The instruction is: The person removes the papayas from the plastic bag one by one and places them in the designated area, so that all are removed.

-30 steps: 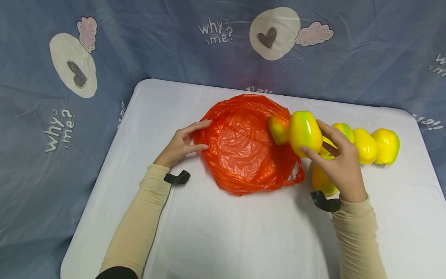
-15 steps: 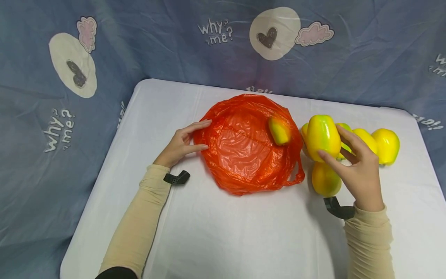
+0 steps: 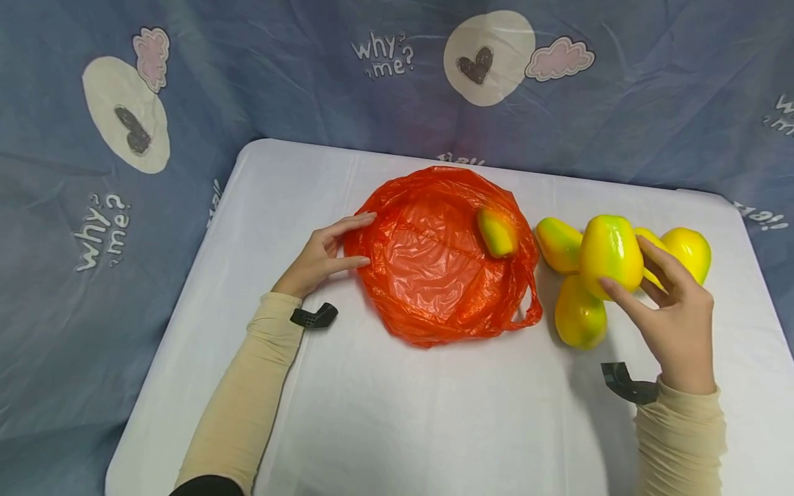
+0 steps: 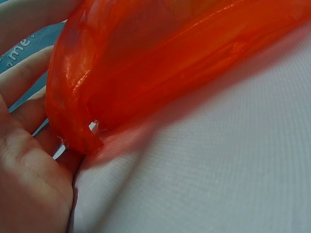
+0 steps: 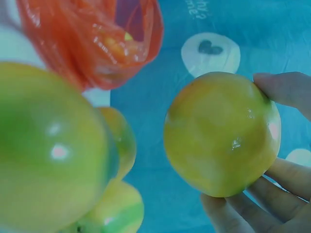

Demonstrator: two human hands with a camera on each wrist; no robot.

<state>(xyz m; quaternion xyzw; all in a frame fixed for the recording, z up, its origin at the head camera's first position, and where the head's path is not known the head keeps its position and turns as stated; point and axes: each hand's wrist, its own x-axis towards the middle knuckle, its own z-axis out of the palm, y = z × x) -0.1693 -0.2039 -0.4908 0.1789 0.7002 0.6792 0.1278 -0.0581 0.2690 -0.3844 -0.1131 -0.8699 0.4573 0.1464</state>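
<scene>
A red plastic bag [image 3: 428,275] lies spread with its mouth facing up, and one yellow-green mango [image 3: 496,233] shows inside at its right. My left hand [image 3: 325,253] rests against the bag's left side, fingers extended; the left wrist view has the red film [image 4: 141,63] in front of those fingers. To the right, my right hand [image 3: 676,317] grips a mango [image 3: 611,255] between thumb and fingers, above other mangoes. In the right wrist view the held mango [image 5: 223,133] shows whole, with the thumb on its upper right and fingers along its underside.
Right of the bag lie several mangoes: one near the bag [image 3: 557,244], one in front [image 3: 579,317], one at the far right [image 3: 688,249], and one partly hidden behind the right hand. The white table [image 3: 434,413] meets a blue printed curtain [image 3: 310,76] behind.
My right hand has carried its mango rightward, away from the bag and over the other mangoes. The mango in the bag and my left hand have stayed put.
</scene>
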